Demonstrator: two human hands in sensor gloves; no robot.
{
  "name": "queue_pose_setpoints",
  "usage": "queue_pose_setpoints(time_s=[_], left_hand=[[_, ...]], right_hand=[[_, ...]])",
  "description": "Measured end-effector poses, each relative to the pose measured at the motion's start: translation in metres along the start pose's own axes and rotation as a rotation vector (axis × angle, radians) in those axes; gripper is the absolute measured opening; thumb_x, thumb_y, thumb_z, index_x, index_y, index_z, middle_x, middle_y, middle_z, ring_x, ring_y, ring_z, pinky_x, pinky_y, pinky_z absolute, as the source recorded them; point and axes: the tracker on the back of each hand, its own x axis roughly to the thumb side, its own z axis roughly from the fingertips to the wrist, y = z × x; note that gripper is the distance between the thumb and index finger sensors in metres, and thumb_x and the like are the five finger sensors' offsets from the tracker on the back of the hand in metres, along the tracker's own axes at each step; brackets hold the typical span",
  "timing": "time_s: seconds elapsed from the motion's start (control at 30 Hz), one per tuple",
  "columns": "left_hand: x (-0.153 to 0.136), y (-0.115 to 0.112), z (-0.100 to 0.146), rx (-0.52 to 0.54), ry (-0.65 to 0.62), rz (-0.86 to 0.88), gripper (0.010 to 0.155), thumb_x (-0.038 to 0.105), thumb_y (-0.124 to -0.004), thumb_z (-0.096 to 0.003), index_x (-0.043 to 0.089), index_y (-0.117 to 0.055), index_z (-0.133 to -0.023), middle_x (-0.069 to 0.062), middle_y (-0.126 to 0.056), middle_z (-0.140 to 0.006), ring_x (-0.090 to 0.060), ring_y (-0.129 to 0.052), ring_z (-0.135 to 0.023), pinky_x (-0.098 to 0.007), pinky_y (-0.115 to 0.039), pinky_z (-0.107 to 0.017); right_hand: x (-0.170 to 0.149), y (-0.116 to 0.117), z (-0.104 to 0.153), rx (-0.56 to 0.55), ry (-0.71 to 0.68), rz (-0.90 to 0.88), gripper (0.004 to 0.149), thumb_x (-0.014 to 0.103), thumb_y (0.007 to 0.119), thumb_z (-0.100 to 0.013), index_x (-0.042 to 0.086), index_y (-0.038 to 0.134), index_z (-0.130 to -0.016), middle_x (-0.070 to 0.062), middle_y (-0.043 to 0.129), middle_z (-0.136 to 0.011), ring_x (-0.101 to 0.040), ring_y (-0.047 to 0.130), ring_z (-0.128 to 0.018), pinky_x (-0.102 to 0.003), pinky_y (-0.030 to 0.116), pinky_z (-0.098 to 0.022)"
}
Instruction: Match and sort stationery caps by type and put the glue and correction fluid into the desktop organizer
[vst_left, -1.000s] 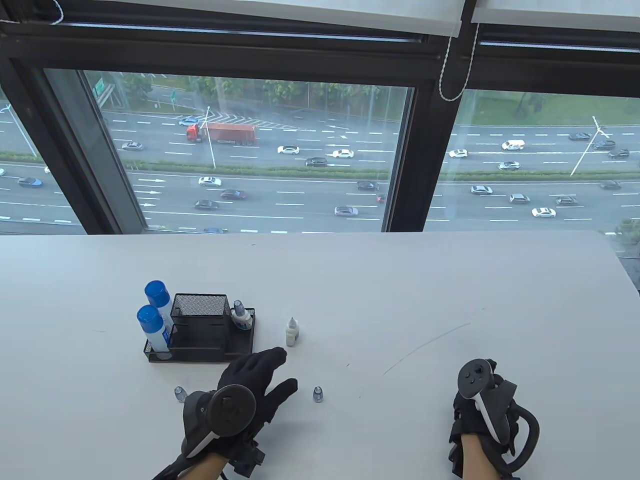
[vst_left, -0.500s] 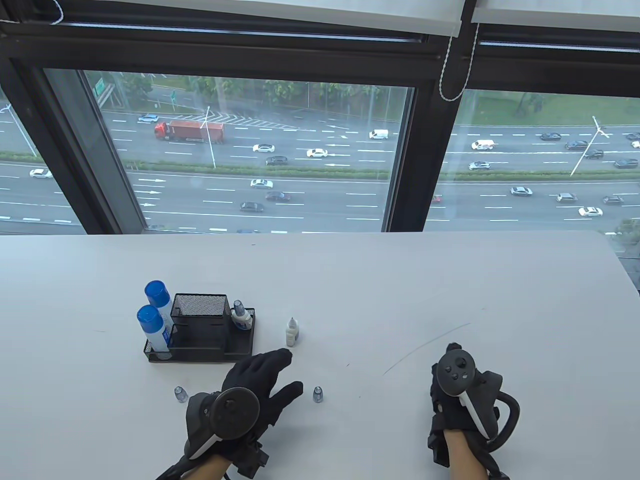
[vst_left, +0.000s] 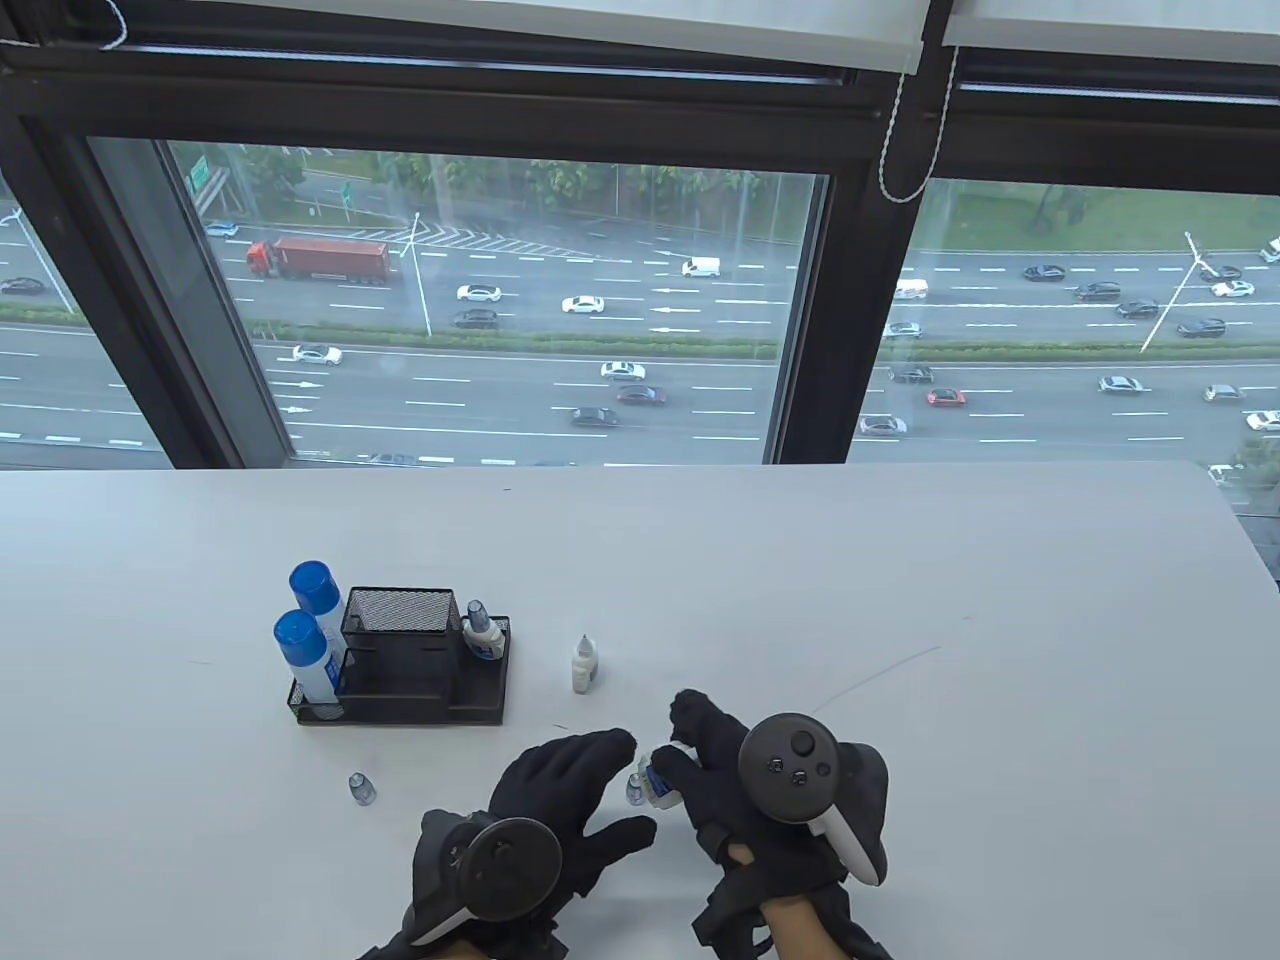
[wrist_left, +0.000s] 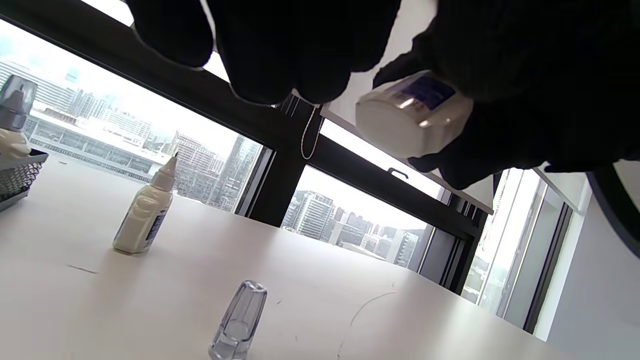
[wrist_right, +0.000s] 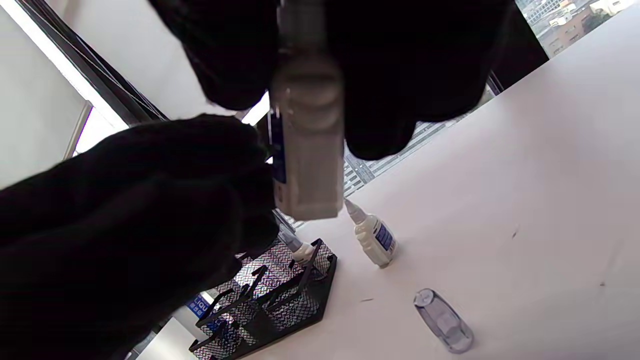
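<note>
My right hand (vst_left: 682, 748) grips a small white correction fluid bottle with a blue label (vst_left: 660, 786) just above the table; its top is hidden by the fingers (wrist_right: 400, 75). The same bottle (wrist_left: 412, 120) shows in both wrist views (wrist_right: 306, 150). My left hand (vst_left: 600, 780) lies beside it with fingers straight, holding nothing. A clear cap (vst_left: 634, 790) stands upright on the table (wrist_left: 239, 322) between the hands. Another bottle, uncapped (vst_left: 585, 665), stands beyond them. The black mesh organizer (vst_left: 400, 690) holds two blue-capped glue sticks (vst_left: 300, 645) and a capped bottle (vst_left: 482, 632).
A second clear cap (vst_left: 361, 790) stands on the white table (vst_left: 900, 580) in front of the organizer, left of my left hand. A large window runs along the table's far edge. Faint pen marks cross the table on the right.
My right hand moved left from the table's right side to the clear cap, and the bottle in it now shows. My left hand shifted right and slightly back toward me.
</note>
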Motion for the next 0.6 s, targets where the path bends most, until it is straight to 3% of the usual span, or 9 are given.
queue_pose_setpoints(time_s=[0.17,0.43,0.6], left_hand=[[0.002,-0.003,0.0,0.026,-0.006,-0.031,0.075,0.06,-0.081,-0.0489,0.026,-0.057,-0.112,-0.002,-0.077,-0.11,-0.027,-0.087,-0.098,-0.056,-0.069,-0.073],[0.011,-0.01,0.004,0.044,-0.073,-0.105,0.077,0.061,-0.078,-0.0503,0.021,-0.056,-0.112,-0.006,-0.078,-0.108,-0.028,-0.089,-0.095,-0.055,-0.07,-0.072],[0.014,-0.013,0.004,0.04,-0.089,-0.158,0.075,0.058,-0.075,-0.0535,0.019,-0.053,-0.114,-0.008,-0.075,-0.11,-0.03,-0.088,-0.096,-0.055,-0.069,-0.072]], right_hand=[[0.004,0.011,0.01,-0.097,-0.024,-0.023,0.064,0.037,0.088,-0.049,0.009,0.068,-0.103,-0.016,0.088,-0.087,-0.027,0.1,-0.062,-0.044,0.084,-0.05],[-0.005,0.012,0.016,-0.103,0.006,-0.129,0.068,0.04,0.089,-0.048,0.006,0.068,-0.102,-0.018,0.089,-0.084,-0.027,0.102,-0.058,-0.043,0.087,-0.046],[-0.006,0.013,0.022,-0.05,-0.031,-0.197,0.084,0.044,0.086,-0.05,0.003,0.047,-0.112,-0.025,0.08,-0.094,-0.035,0.097,-0.069,-0.048,0.083,-0.054]])
